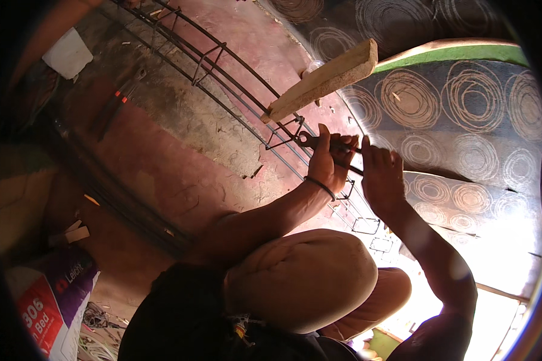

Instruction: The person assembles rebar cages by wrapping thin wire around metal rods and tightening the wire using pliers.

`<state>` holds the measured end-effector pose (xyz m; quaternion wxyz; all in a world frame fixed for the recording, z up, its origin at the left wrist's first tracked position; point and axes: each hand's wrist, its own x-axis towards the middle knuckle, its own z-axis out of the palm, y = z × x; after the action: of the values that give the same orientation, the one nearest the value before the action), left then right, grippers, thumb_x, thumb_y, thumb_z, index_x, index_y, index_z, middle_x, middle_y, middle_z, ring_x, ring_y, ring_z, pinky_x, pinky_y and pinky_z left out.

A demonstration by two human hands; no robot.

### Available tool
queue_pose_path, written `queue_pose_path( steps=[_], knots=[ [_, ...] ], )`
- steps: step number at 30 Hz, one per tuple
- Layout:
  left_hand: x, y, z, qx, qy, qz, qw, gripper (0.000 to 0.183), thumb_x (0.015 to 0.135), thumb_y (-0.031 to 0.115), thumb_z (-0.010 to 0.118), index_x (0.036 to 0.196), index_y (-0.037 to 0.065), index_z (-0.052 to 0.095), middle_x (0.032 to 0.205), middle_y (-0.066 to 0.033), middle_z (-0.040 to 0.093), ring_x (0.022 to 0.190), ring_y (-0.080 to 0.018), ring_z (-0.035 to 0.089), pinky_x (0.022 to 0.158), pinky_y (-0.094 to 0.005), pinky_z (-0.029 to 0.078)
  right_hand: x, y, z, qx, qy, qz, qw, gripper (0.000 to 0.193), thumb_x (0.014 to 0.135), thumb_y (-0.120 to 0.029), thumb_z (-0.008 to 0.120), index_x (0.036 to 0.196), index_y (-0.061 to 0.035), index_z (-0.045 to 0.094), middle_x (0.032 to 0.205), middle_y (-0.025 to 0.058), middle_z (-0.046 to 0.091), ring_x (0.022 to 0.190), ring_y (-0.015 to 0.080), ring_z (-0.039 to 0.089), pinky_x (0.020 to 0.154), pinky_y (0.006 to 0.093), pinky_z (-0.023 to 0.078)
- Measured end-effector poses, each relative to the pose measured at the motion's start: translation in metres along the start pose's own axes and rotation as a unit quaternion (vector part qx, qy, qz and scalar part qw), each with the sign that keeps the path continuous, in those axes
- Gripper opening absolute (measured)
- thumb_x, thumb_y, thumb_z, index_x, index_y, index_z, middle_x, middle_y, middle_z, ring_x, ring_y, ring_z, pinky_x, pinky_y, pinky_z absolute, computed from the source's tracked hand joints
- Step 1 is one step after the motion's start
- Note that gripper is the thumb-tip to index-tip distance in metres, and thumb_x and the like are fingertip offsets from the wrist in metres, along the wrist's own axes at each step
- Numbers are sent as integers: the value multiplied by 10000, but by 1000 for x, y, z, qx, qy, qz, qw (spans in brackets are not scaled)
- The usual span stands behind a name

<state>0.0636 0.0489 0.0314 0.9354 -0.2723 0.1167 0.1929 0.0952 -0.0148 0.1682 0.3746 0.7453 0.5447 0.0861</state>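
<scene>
A long steel rebar cage (220,90) with square stirrups runs diagonally from the upper left toward the lower right. At one of its stirrups are the round dark jaws of a pair of pincers (305,139). My left hand (330,161), with a dark band at its wrist, is closed around the pincers just behind the jaws. Farther back, my right hand (382,177) grips the handles. Whether the jaws hold a tie wire is too small to tell. A rough wooden plank (325,84) slants across the cage beside the jaws.
Patterned cloth-covered seating (427,96) lines the right. Long dark bars (117,201) lie on the reddish floor, with a red-marked tool (121,96) beyond. A printed sack (57,295) stands lower left, a pale block (67,54) upper left. Another person's arm (48,33) shows there.
</scene>
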Motion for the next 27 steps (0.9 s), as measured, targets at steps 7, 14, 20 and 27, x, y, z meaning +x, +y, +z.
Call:
queue_pose_path(
  steps=[7,14,20,27],
  knots=[
    [-30,5,-1,26,9,-65,998,379,879,404,702,966,65,557,903,-102,663,940,-250,635,871,-385,490,-2,30,49,511,-200,-31,836,261,910,-224,622,1046,-2,647,729,109,626,672,276,655,641,388,547],
    [-17,7,-4,123,89,-69,986,407,894,414,669,756,52,545,767,-87,611,836,-227,625,888,-377,526,-3,7,-7,427,-242,78,868,627,775,-344,754,1229,34,543,923,163,653,874,273,665,765,385,524],
    [-14,0,8,96,36,-5,995,359,880,419,693,853,86,563,840,-90,650,914,-233,637,908,-371,492,-4,17,45,288,-29,32,957,296,890,-132,572,1150,7,587,901,136,637,792,305,614,716,411,501],
    [-28,21,-10,263,-39,-140,954,276,908,334,677,1007,86,606,979,-65,683,979,-191,633,924,-384,445,15,60,58,772,-539,-11,337,411,947,-273,594,1058,122,621,672,151,659,566,235,683,514,358,583]
  ],
)
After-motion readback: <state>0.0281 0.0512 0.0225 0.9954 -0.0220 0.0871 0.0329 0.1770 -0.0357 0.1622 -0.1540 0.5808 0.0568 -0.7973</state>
